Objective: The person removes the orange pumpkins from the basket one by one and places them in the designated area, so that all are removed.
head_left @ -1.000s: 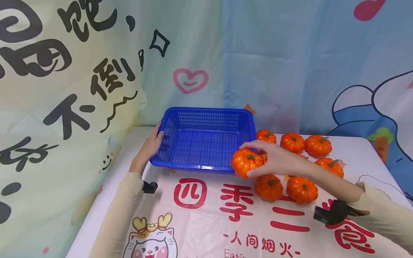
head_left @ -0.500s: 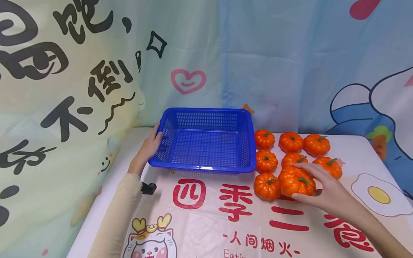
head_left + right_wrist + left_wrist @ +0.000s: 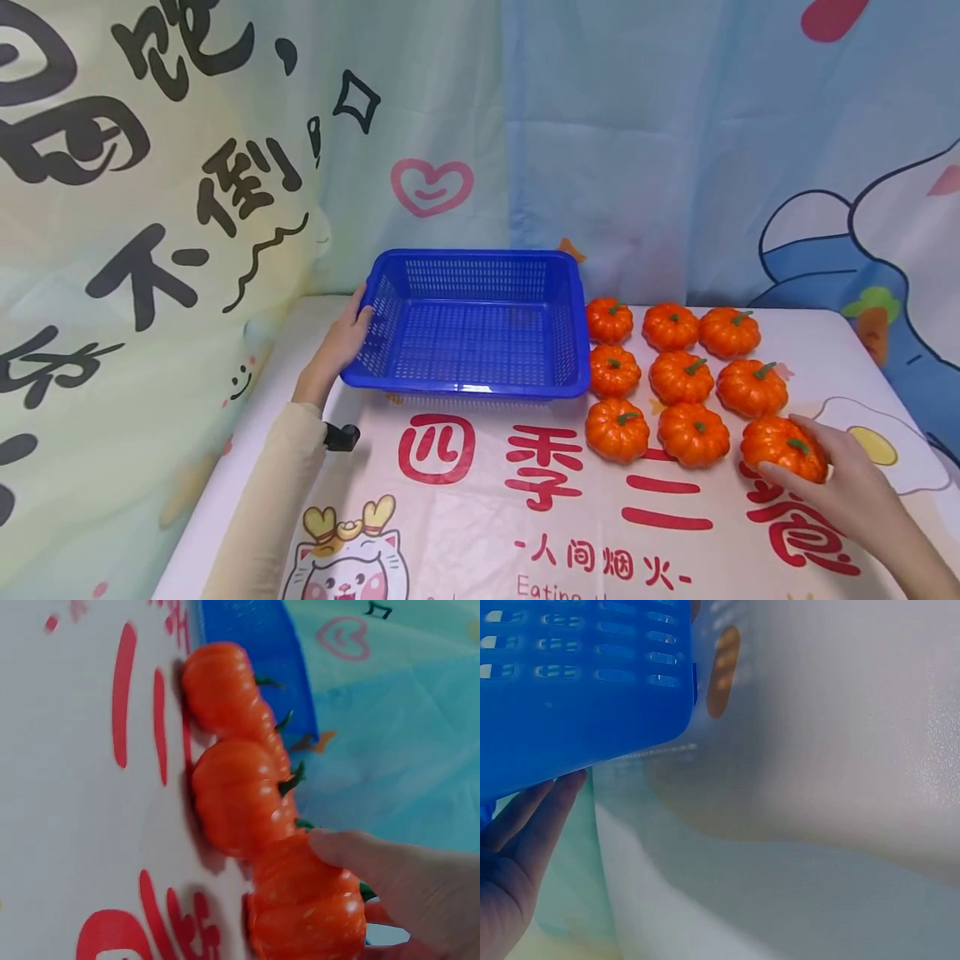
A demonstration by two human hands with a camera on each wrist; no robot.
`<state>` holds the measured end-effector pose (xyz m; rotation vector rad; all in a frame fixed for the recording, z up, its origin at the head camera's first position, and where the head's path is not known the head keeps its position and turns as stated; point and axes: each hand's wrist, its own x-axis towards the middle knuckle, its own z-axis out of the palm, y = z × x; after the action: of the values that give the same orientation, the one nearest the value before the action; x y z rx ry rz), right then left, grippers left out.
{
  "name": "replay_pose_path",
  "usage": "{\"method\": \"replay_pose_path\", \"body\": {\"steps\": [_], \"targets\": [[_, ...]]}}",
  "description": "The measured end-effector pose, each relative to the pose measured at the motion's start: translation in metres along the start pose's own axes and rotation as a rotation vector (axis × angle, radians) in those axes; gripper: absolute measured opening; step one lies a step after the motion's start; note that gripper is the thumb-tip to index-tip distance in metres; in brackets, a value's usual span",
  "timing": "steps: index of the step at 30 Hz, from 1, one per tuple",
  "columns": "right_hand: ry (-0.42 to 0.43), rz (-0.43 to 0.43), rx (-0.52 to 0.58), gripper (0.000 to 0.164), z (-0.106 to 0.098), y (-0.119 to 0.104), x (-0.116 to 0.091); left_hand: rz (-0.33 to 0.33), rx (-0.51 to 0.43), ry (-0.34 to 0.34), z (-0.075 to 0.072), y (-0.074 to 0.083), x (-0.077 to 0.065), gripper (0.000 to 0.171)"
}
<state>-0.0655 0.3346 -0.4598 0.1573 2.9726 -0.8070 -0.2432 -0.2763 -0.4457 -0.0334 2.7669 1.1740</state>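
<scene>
My left hand (image 3: 347, 335) holds the left side of a blue plastic basket (image 3: 465, 388), its thumb by the rim. In the left wrist view, fingers (image 3: 549, 817) lie against the outside of the basket (image 3: 585, 712). My right hand (image 3: 855, 479) grips a small orange toy pumpkin (image 3: 780, 448) with a green stem, at the right end of the front row. The right wrist view shows the thumb on top of this pumpkin (image 3: 307, 907); whether it touches the table is hidden. Several similar pumpkins (image 3: 693, 435) stand in rows to its left and behind.
The pumpkins' left column (image 3: 617, 430) stands close to the basket's right side. A printed cloth (image 3: 480, 525) with red characters covers the table (image 3: 225, 500). Behind hangs a printed curtain (image 3: 600, 183). A fried-egg print (image 3: 873, 446) lies at the right.
My right hand has carried the pumpkin from beside the basket's front right corner to the right end of the front row. The left hand stays on the basket.
</scene>
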Motion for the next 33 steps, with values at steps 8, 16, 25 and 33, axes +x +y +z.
{"method": "replay_pose_path", "body": {"steps": [8,16,25,33], "targets": [[-0.072,-0.023,0.012,0.092,0.014,0.019,0.014,-0.007,-0.006,0.003,0.002,-0.005,0.001,0.059],[-0.172,-0.009,-0.027,0.095,0.029,0.022,0.014,-0.014,-0.007,-0.002,-0.002,-0.008,-0.004,0.059],[-0.194,-0.024,0.021,0.095,0.037,0.02,0.01,-0.007,0.007,-0.009,-0.008,-0.007,-0.004,0.06],[-0.187,-0.007,0.061,0.096,0.045,0.021,0.006,-0.007,0.021,-0.011,-0.009,-0.012,-0.006,0.06]]}}
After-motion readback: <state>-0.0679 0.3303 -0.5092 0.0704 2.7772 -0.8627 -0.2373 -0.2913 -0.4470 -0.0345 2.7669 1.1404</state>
